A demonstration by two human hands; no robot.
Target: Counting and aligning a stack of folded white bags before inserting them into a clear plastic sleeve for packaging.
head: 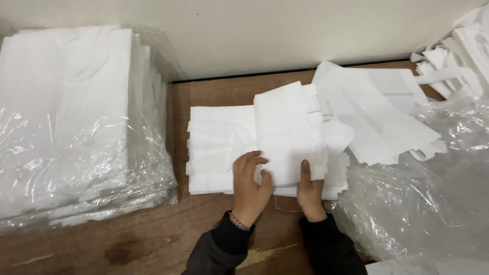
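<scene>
A stack of folded white fabric pieces lies on the brown wooden table. On top of it sits another folded white piece. My left hand grips the near edge of this top piece, fingers curled on it. Just to the right, my right hand holds the same near edge with the thumb up on the fabric. Both wrists wear dark sleeves, and a bracelet circles the left one.
A tall pile of white folded pieces in clear plastic wrap fills the left side. More loose white pieces spread at the right, with crumpled clear plastic below them. A pale wall runs along the back.
</scene>
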